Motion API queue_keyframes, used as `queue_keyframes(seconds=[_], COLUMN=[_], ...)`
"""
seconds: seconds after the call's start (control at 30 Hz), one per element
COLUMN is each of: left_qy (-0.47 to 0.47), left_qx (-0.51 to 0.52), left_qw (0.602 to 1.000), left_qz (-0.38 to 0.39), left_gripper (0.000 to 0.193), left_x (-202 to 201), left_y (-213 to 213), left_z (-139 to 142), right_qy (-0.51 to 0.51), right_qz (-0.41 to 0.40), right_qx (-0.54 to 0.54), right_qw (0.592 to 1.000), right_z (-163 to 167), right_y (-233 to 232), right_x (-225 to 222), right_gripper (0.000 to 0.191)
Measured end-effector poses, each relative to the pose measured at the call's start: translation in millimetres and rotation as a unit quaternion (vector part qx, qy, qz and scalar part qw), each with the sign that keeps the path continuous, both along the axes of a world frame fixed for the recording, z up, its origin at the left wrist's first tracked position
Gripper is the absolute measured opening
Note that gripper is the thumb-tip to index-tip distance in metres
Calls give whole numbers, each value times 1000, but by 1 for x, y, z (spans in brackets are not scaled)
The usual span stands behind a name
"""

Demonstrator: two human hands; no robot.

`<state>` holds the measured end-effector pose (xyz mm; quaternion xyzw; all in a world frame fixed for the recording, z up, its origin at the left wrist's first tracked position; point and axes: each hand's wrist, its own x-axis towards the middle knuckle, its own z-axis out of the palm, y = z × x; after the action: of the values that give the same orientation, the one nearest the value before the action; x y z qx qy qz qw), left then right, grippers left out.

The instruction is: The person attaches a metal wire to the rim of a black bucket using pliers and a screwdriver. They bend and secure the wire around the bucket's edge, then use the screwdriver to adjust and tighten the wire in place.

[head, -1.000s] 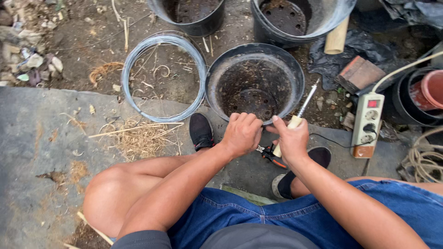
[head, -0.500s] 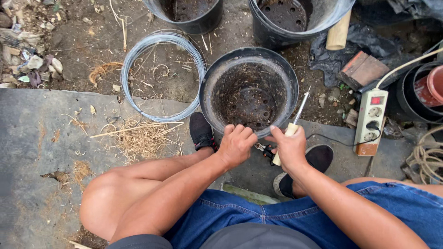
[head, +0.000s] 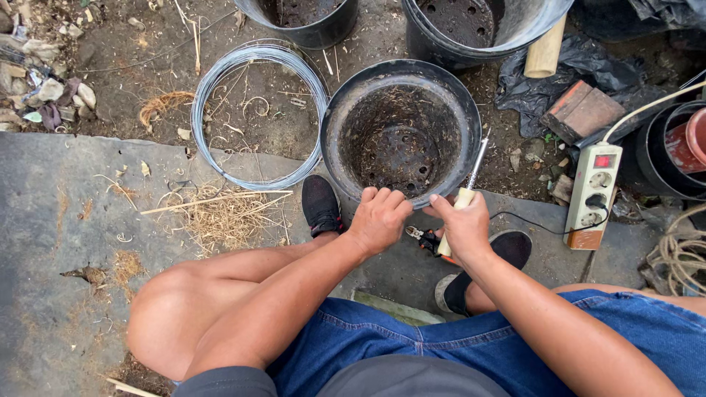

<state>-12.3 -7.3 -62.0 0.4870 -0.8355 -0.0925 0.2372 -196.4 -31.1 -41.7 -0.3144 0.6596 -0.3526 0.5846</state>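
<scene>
A black plastic pot [head: 346, 117] with several holes in its bottom stands on the ground in front of me. My left hand [head: 379, 217] grips the pot's near rim. My right hand [head: 463, 224] holds a soldering iron [head: 471, 180] with a pale handle, its metal tip resting against the pot's right rim. Small pliers [head: 421, 237] with orange handles lie on the concrete between my two hands. My black shoes [head: 320, 202] frame the spot.
A coil of grey wire [head: 213, 95] lies left of the pot. A white power strip [head: 594, 195] with a lit red switch sits to the right, near a brick [head: 585, 110] and stacked pots [head: 676, 147]. Two more black pots [head: 309, 18] stand farther away.
The pot has shifted a little toward me and turned slightly in my left hand. My right hand has raised the soldering iron so that its tip meets the right rim.
</scene>
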Motion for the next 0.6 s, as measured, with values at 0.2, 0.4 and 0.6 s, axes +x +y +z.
queue_keyframes(seconds=[0.2, 0.4, 0.6], left_qy=[95, 133, 154], left_qx=[47, 79, 93], left_qw=[993, 987, 981], left_qz=[49, 42, 73], left_gripper=[4, 10, 14], left_x=[19, 43, 40], left_y=[-39, -66, -72], left_z=[13, 30, 44], right_qy=[13, -59, 27], right_qz=[37, 128, 209], right_qx=[-22, -16, 70], right_qw=[999, 990, 975], right_z=[16, 27, 39], right_y=[8, 40, 57], right_x=[-18, -21, -13], right_gripper=[20, 25, 28])
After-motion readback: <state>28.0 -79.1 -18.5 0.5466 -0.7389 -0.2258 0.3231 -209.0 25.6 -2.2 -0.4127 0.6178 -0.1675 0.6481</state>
